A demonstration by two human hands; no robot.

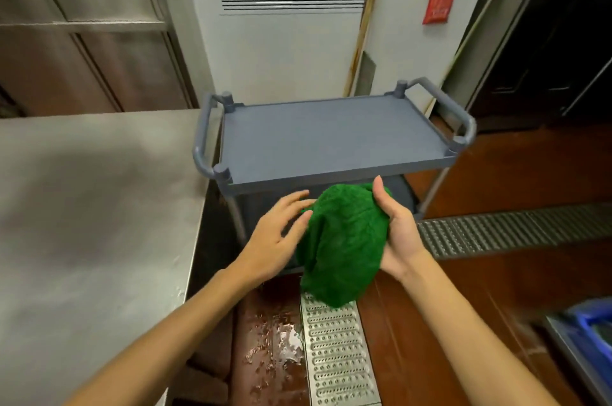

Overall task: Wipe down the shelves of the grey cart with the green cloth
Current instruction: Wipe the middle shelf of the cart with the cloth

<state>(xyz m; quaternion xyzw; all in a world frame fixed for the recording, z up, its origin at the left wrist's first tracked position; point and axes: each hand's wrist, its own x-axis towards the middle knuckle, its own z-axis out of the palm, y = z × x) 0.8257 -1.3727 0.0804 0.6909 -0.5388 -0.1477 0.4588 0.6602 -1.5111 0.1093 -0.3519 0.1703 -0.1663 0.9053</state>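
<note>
The person stands in front of the grey cart (331, 137). The green cloth (344, 240) is not on the cart. It is up in the air, bunched into a lump, just in front of the cart's top shelf and over the red-brown floor.

The right hand (394, 226) holds the cloth from the right side. Its thumb sticks up along the cloth and its fingers wrap round the back.

The left hand (278, 233) is wide open with its fingers straight and spread. It holds nothing. Its fingertips reach the left edge of the cloth. This hand looks a bit blurry.

A shiny steel table (82, 207) stands beside the cart on the left. A metal drain cover (334, 356) lies in the floor under the cloth, with a wet patch (275, 339) next to it.
</note>
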